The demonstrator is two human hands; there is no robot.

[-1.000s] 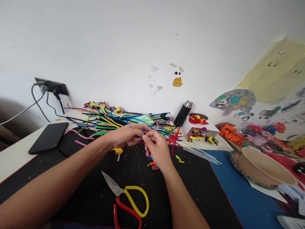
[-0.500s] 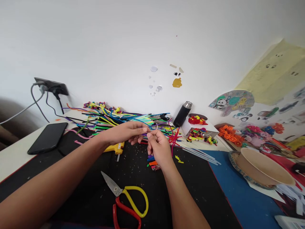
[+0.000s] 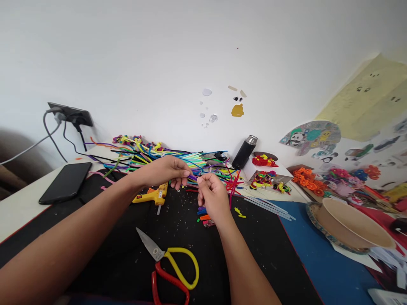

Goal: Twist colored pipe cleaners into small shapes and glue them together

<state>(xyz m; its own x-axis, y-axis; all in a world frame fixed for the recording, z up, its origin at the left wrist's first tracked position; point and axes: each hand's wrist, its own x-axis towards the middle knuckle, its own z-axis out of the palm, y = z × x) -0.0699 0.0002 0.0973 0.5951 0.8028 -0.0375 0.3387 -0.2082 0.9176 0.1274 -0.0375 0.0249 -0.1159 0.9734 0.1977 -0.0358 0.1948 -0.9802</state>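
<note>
Purple strip [image 3: 193, 176] held at mid-frame

It is pinched between the fingertips of the left hand [image 3: 176, 173] and the right hand [image 3: 211, 195], above the black mat [image 3: 178, 233].

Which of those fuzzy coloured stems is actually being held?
The purple stem, pinched between the left hand and the right hand; most of the others lie loose in the mixed pile near the wall.

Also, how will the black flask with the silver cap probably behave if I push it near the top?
The black flask is tall and narrow, so a push near its silver cap could well tip it. Its rounded body might then roll, unless the white box beside it stops it. The smooth-looking side may feel slightly slippery.
</note>
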